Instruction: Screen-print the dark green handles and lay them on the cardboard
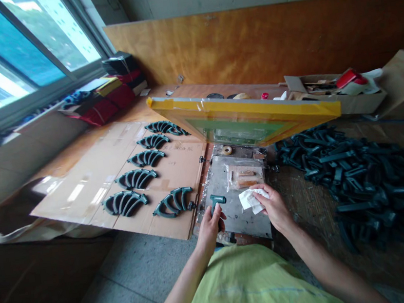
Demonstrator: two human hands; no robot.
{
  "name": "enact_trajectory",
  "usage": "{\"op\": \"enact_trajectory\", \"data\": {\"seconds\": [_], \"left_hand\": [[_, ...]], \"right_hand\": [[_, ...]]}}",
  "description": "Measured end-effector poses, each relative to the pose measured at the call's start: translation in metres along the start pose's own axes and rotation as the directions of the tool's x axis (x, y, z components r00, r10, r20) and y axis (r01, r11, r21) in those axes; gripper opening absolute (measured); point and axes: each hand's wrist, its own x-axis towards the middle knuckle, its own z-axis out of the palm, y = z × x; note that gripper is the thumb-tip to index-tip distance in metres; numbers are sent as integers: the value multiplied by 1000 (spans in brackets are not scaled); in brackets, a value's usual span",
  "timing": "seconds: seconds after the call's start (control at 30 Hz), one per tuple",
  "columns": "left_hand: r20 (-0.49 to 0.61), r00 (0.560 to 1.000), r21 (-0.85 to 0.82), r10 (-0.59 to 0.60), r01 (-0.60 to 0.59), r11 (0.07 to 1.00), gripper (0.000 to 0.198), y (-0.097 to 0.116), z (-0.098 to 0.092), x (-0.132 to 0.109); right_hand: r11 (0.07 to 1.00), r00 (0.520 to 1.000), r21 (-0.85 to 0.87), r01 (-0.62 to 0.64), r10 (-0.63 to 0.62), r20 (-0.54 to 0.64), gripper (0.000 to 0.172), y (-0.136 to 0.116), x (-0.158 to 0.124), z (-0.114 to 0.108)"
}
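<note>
My left hand is closed round the stem of a dark green T-shaped plastic part, holding it upright over a grey metal plate. My right hand pinches a crumpled white cloth against the plate, just right of the part. A taped patch with an orange-brown jig lies on the plate beyond the cloth. Above it, a yellow-taped printing screen frame is tilted up.
Rows of the same green parts lie in fans on flat cardboard to the left. A large heap of dark parts covers the floor on the right. A cardboard box of clutter and a plywood wall stand behind.
</note>
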Motion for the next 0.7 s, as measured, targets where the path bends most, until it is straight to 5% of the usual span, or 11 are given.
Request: {"op": "enact_trajectory", "data": {"seconds": [0.2, 0.37, 0.57, 0.7], "left_hand": [[73, 989, -349, -125, 143, 926, 39, 10, 10, -7], [168, 978, -266, -126, 168, 949, 38, 13, 15, -12], [209, 973, -189, -100, 140, 972, 49, 9, 24, -15], [182, 981, -120, -73, 96, 988, 50, 4, 31, -16]], "right_hand": [[975, 1000, 221, 8, -2, -26, 41, -14, -3, -1], [955, 999, 298, 12, -26, 41, 35, -21, -12, 13], [992, 996, 122, 32, -42, 80, 35, -10, -21, 39], [972, 981, -128, 195, -192, 37, 30, -2, -19, 50]]}}
